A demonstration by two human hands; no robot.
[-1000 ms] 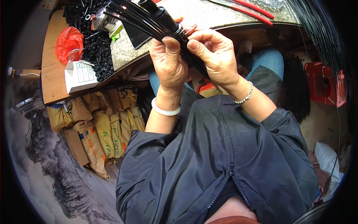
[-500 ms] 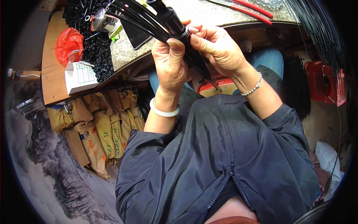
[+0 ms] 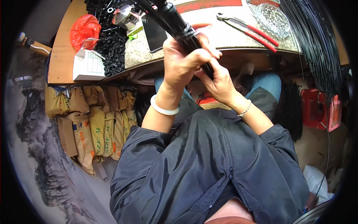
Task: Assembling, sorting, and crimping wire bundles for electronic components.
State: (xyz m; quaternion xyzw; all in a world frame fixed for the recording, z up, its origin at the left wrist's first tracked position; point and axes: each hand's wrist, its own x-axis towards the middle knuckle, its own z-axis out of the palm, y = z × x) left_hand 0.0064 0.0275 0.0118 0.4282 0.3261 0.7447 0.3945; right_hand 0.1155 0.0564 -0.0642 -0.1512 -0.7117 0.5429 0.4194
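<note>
A folded black umbrella frame (image 3: 175,22), a dark shaft with thin ribs bunched along it, slants from the top edge down between my hands. My left hand (image 3: 182,63), with a white bangle at the wrist, is wrapped around it just below a collar-like part (image 3: 189,33). Lower down, my right hand (image 3: 220,82) pinches the lower part of the frame between thumb and fingers, close under the left hand. A beaded bracelet circles my right wrist. My fingers partly hide the frame's lower end.
Red-handled pliers (image 3: 248,31) and a glass dish (image 3: 274,20) lie on the bench. A phone (image 3: 154,33), black small parts (image 3: 112,56), a red bag (image 3: 84,31) and a white box (image 3: 88,65) are leftward. Black rods (image 3: 317,48) hang at right; sacks (image 3: 99,130) stand below.
My right hand has left the collar area and moved down the frame, below my left hand. My left hand has wrapped further round the frame. The whole view has shifted.
</note>
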